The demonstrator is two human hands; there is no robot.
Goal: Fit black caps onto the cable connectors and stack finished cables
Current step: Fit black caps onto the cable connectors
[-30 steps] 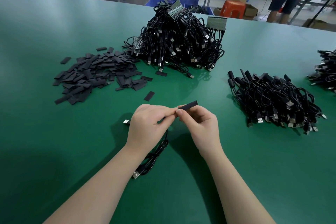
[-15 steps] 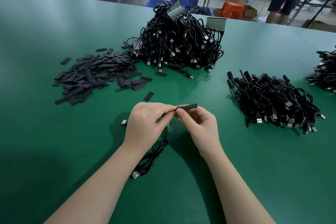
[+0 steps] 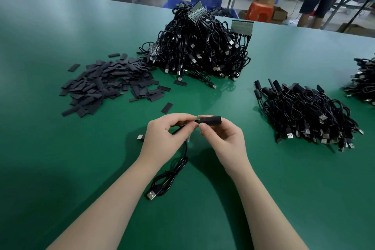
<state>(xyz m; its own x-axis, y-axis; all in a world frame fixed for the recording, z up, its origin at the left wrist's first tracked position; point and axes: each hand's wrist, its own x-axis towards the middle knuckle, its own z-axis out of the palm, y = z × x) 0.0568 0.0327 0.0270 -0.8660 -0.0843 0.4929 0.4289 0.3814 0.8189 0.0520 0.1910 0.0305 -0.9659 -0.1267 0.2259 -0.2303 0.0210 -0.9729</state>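
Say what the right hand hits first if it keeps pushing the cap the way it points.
The right hand points its black cap leftward, so it would likely meet the cable connector pinched in the left hand, then those fingertips. Depth looks aligned but is uncertain.

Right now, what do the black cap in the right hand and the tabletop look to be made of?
Black cap: probably soft plastic or rubbery sleeve, matte, with a dull sheen. Tabletop: smooth green mat, perhaps rubber or vinyl; it faintly mirrors the cable pile.
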